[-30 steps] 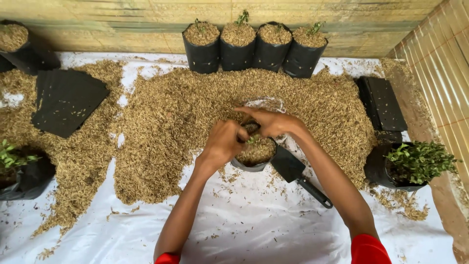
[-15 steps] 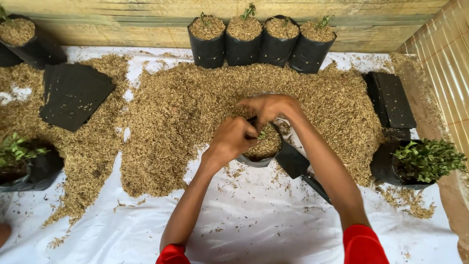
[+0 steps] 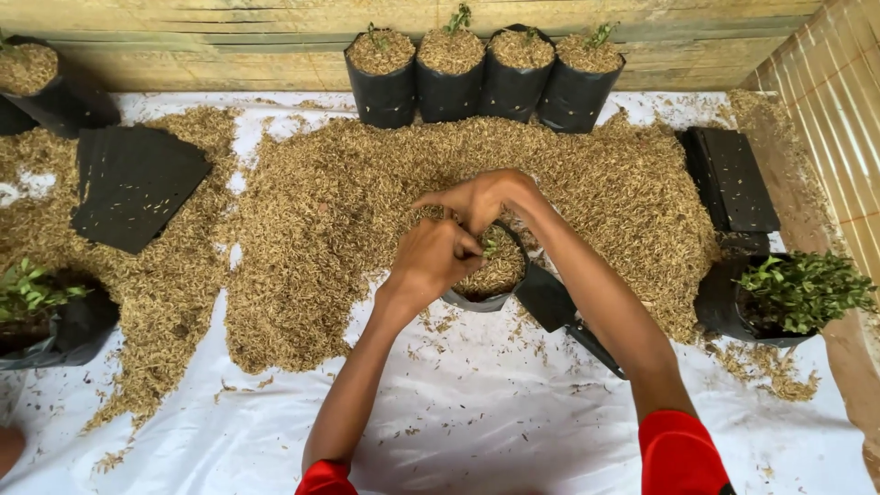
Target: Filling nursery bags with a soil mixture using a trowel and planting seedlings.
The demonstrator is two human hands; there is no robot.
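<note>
I am seeing both hands drawing tighter over the black grow bag at the husk pile's near edge: left hand fingers are curling closed beside the seedling, right hand fingers are pinching around its stem, now pressing rather than filling.

A broad heap of tan husks spreads across a white sheet through the middle of the frame. Along the top centre, four filled black grow bags stand side by side against a wooden wall, each with a small green sprout. A stack of flat black bags lies at upper left, another stack of flat bags at upper right. A leafy seedling bag sits at the right edge, a second leafy bag at the left edge. A black trowel lies just right of centre.
</note>
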